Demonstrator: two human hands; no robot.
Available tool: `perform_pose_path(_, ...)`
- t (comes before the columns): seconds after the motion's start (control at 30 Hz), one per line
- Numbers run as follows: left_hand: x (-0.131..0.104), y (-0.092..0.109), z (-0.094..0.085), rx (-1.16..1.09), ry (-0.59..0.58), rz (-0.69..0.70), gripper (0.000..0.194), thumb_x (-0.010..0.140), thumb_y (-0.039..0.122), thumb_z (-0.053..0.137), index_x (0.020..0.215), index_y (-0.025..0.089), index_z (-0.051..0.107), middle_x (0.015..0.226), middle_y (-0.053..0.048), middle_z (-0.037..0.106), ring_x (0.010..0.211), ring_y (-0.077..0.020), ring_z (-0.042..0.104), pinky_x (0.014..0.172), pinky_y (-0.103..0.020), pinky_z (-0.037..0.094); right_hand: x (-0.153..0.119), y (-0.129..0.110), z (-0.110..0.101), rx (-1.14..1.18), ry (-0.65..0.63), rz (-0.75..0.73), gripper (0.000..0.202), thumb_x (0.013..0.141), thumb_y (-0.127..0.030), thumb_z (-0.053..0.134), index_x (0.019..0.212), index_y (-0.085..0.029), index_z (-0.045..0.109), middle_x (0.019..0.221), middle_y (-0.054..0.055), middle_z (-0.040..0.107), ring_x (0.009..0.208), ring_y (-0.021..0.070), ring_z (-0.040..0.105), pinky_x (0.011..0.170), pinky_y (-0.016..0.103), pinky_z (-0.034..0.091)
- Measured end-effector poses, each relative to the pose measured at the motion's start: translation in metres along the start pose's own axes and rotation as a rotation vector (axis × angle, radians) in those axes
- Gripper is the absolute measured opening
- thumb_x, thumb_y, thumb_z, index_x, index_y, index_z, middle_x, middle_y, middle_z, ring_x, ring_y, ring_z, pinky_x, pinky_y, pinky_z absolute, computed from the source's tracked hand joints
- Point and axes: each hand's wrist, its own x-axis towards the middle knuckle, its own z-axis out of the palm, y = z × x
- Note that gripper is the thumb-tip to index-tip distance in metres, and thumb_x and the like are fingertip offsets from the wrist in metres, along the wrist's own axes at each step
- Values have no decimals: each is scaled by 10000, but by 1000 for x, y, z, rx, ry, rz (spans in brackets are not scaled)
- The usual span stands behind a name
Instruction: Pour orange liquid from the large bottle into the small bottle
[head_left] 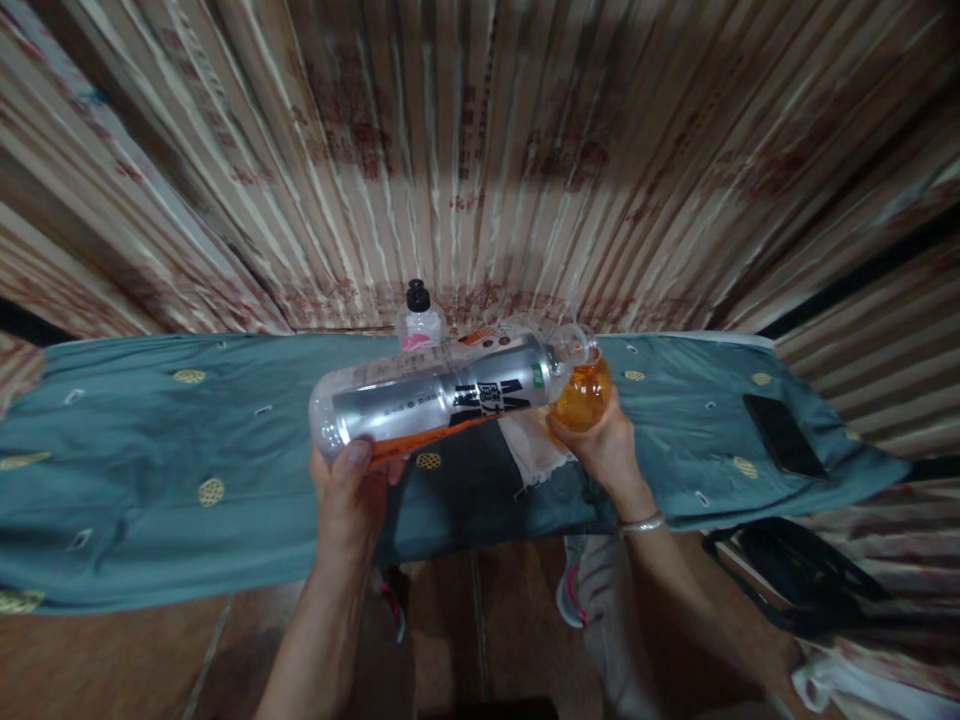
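Note:
My left hand (356,490) is wrapped round the base end of a large clear plastic bottle (420,395) with a silver and orange label. The bottle lies almost level in the air, its neck pointing right and slightly up. My right hand (604,440) grips a small rounded clear bottle (581,395) that looks amber, perhaps from liquid inside. The necks of the two bottles meet or overlap; whether they touch, I cannot tell. Below them, a whitish cloth with a frayed edge (532,455) lies on the teal bedspread (255,430).
Behind the large bottle stands a clear bottle with a black cap (417,300). A dark phone (784,437) lies at the right of the bedspread. On the floor at right are a black bag (810,575) and something white (862,690). Patterned curtains (465,150) hang along the back.

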Motion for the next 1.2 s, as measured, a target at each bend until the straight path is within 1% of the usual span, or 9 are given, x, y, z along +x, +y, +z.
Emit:
perform_pose_path(0.1, 0, 0, 0, 14, -10, 3, 650, 551, 493, 872, 1107, 200, 704, 593, 19, 608, 447, -146, 540, 355, -209, 339, 0, 0, 0, -7, 3, -1, 890, 615, -489, 787, 1382, -166, 472, 1236, 161, 720, 1094, 343, 717, 913, 459, 581)
perform_pose_path(0.27, 0, 0, 0, -1, 12, 11, 620, 521, 480, 879, 1049, 204, 709, 597, 16, 618, 436, -141, 530, 345, -207, 335, 0, 0, 0, -8, 2, -20, 908, 622, -490, 783, 1402, -159, 459, 1277, 174, 704, 1112, 342, 711, 918, 462, 579)
perform_pose_path(0.47, 0, 0, 1, -6, 5, 26, 624, 532, 486, 884, 1041, 172, 703, 594, 0, 607, 439, -145, 542, 331, -202, 328, 0, -1, 0, -3, -5, 3, 899, 612, -475, 791, 1389, -165, 463, 1232, 164, 722, 1097, 354, 716, 912, 473, 580)
perform_pose_path(0.6, 0, -1, 1, -6, 22, 12, 600, 517, 487, 888, 1006, 186, 715, 578, 13, 600, 424, -133, 518, 333, -202, 337, 0, -1, 0, 5, -8, -4, 902, 613, -479, 796, 1386, -154, 464, 1240, 174, 712, 1100, 352, 712, 918, 473, 579)
perform_pose_path(0.83, 1, 1, 1, 8, 25, -3, 620, 498, 495, 892, 1013, 195, 722, 575, 4, 618, 423, -160, 542, 317, -222, 345, -1, 0, 0, -6, -9, 11, 898, 625, -492, 789, 1389, -154, 461, 1215, 168, 718, 1078, 347, 719, 894, 464, 582)
perform_pose_path(0.93, 1, 1, 2, 6, 35, -1, 588, 486, 489, 889, 973, 203, 723, 566, 7, 610, 416, -155, 532, 314, -220, 333, -1, 0, 0, 1, -2, -1, 902, 627, -489, 789, 1397, -154, 459, 1231, 175, 717, 1082, 349, 719, 895, 461, 581)
perform_pose_path(1.0, 0, 1, 2, 16, 29, 1, 551, 507, 497, 875, 953, 213, 720, 573, 9, 610, 424, -151, 531, 326, -217, 334, -1, 0, 0, 6, -1, -11, 911, 622, -492, 793, 1399, -151, 462, 1243, 180, 716, 1084, 353, 719, 900, 469, 580)
perform_pose_path(1.07, 0, 0, 1, 27, 17, 7, 537, 533, 506, 860, 965, 222, 718, 584, 11, 613, 432, -148, 533, 337, -216, 332, -1, 0, 0, 8, -2, -16, 916, 620, -504, 794, 1399, -150, 467, 1246, 179, 716, 1085, 354, 719, 903, 475, 580)
perform_pose_path(1.2, 0, -1, 0, 23, 10, 9, 600, 543, 501, 860, 1049, 214, 712, 594, 7, 618, 440, -153, 536, 340, -217, 317, -1, 2, 0, -5, 10, -26, 896, 627, -522, 788, 1388, -163, 479, 1239, 165, 723, 1069, 346, 725, 891, 472, 585)
